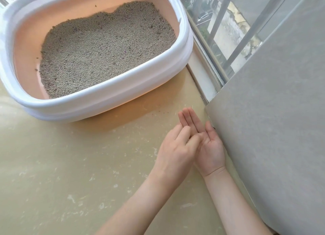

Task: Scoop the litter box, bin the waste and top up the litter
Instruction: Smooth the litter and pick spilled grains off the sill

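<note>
Resting beside 1 litter box [112, 101], 2 hands: right hand [205, 143] fingers straight together, left hand [177, 147] fingers loosely curled.

Floor [70, 164] open; litter box [123, 94] ahead, wall [272, 129] right.

A glossy beige floor [52, 164] with pale mottled flecks carries everything. At ten o'clock stands a white-rimmed, pink-lined litter box [109, 101]. A few dark litter crumbs [159, 112] lie scattered just beside its near corner, toward centre.
</note>
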Tool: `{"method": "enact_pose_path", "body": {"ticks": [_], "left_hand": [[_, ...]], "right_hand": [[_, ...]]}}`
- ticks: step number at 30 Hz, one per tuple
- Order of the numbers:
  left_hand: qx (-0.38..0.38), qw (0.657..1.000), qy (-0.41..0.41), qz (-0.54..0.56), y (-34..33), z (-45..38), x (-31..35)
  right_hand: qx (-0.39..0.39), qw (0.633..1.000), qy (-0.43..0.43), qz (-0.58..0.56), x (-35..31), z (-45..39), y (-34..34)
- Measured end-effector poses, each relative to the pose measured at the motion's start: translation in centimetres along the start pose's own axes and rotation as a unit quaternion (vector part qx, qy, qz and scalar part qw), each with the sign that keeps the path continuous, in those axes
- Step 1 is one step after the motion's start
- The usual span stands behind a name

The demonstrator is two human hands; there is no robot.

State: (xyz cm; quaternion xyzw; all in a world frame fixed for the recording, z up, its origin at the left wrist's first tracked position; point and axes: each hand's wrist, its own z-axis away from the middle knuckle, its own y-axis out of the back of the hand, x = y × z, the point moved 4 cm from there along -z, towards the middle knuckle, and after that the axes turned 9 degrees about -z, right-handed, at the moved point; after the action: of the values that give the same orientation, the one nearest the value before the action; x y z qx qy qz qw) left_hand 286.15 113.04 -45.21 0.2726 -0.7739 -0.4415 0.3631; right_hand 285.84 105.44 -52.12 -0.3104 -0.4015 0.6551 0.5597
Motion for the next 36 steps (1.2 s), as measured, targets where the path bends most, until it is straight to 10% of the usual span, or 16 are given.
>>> {"method": "enact_pose_path", "body": {"ticks": [9,36], "left_hand": [[0.001,0.955,0.292,-0.054,1.0,1.4,-10.5],[-0.027,0.983,0.11,-0.146,-0.3,-3.2,-10.4]], "right_hand": [[-0.027,1.0,0.0,-0.001,0.1,-0.4,-0.2],[-0.026,1.0,-0.008,-0.003,0.1,-0.4,-0.1]]}}
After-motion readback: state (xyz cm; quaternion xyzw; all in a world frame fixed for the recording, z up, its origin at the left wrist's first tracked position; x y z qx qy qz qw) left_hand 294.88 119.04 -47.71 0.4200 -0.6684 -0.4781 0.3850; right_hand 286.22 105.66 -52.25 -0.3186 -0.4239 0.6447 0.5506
